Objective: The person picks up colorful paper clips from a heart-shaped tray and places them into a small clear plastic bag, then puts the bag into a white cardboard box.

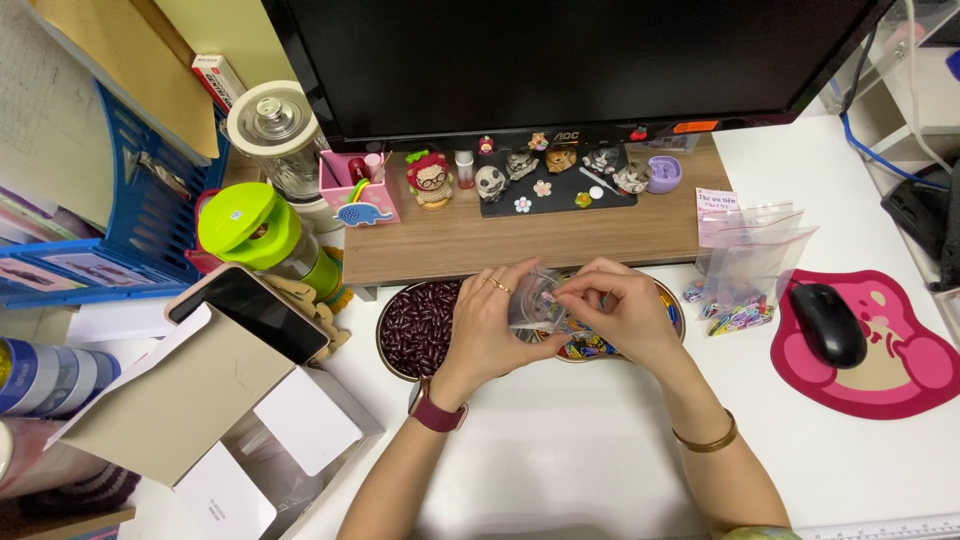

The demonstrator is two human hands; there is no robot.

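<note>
A white desk (600,460) fills the view; at twelve o'clock a wooden riser (600,235) carries a dark monitor (560,60).

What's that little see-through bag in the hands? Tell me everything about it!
The small clear bag looks like thin, shiny plastic, crinkled where it is gripped. The left hand wraps around its left side, and the right hand pinches its top edge with the fingertips. It is held up above a round tray of dark beads and colourful bits, in front of the wooden shelf. What is inside it cannot be made out.
</note>
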